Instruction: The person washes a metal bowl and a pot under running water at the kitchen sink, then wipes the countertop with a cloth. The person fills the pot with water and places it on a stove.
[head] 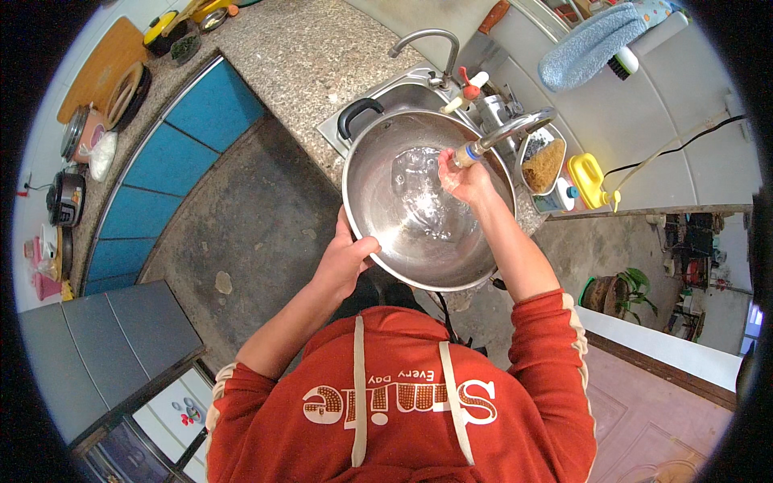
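Observation:
A large stainless-steel pot (392,223) with black side handles is tilted over the sink (398,99), with water in its bottom. My left hand (350,256) grips its near-left rim, thumb on top. Above the inside of the pot, my right hand (464,176) is at the end of a curved metal faucet (513,128), its fingers curled around or beside the nozzle; the exact grip is partly hidden. A second arched faucet (429,36) stands behind the sink.
Right of the sink are a tray with a tan scrubber (543,166), a yellow jug (586,175) and a white bottle (558,196). A blue cloth (589,51) hangs near a brush (623,62). The speckled countertop (302,48) runs left, holding a black pot with yellow lid (158,30).

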### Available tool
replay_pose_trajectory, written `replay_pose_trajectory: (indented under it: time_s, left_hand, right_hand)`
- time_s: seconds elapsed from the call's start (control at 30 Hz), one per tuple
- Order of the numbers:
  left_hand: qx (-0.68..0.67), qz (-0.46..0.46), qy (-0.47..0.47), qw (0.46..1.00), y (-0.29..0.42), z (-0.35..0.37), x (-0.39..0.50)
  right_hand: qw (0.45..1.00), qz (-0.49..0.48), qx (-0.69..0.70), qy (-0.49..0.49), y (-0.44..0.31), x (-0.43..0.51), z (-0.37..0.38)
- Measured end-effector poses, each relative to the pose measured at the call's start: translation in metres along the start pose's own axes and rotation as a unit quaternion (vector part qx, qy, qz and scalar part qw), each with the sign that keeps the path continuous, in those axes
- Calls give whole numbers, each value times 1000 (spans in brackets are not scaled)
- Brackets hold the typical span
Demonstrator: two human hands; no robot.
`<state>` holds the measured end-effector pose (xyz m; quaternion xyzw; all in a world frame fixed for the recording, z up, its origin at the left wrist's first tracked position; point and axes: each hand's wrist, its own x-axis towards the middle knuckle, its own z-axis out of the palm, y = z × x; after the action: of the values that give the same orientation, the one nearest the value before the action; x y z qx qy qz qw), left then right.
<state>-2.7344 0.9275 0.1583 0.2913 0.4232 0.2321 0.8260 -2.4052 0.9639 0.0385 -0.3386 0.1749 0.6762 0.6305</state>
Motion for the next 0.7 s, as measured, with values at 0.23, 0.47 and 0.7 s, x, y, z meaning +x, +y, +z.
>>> replay_pose_trajectory:
  time_s: [0.23,0.47,0.7]
  left_hand:
    - [1,1,2,1000,2,2,-1]
    - [-3,0,12,1000,0,1,1]
    - [0,22,17,1000,-6,-2,4]
  right_hand:
    - [996,61,-49,42,-12,45,-22]
    - [972,189,-12,-138,-10,55,3]
    - [956,204,-7,-211,-3,65,12]
